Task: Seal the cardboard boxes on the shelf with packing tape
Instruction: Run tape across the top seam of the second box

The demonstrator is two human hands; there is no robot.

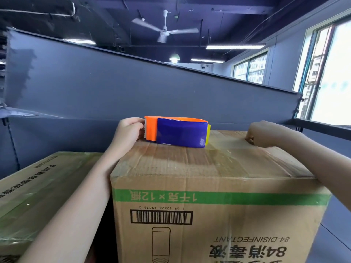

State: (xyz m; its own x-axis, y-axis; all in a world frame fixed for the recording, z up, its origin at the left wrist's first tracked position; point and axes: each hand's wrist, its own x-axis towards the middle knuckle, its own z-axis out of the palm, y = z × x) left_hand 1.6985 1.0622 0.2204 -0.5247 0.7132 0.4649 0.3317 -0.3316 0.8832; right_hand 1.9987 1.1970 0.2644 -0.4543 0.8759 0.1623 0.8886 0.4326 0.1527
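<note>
A tall cardboard box (218,215) with a green stripe and a barcode stands right in front of me. On its top lies an orange and blue tape dispenser (176,132). My left hand (129,130) grips the dispenser's orange cutter end. A clear strip of packing tape (226,147) runs from the dispenser toward the right across the box top. My right hand (266,133) presses with curled fingers on the tape near the box's far right edge.
A second, lower cardboard box (38,186) covered with clear tape sits to the left, touching my left forearm. A grey partition wall (133,88) rises behind the boxes. Windows (330,73) are on the right, a ceiling fan (165,29) overhead.
</note>
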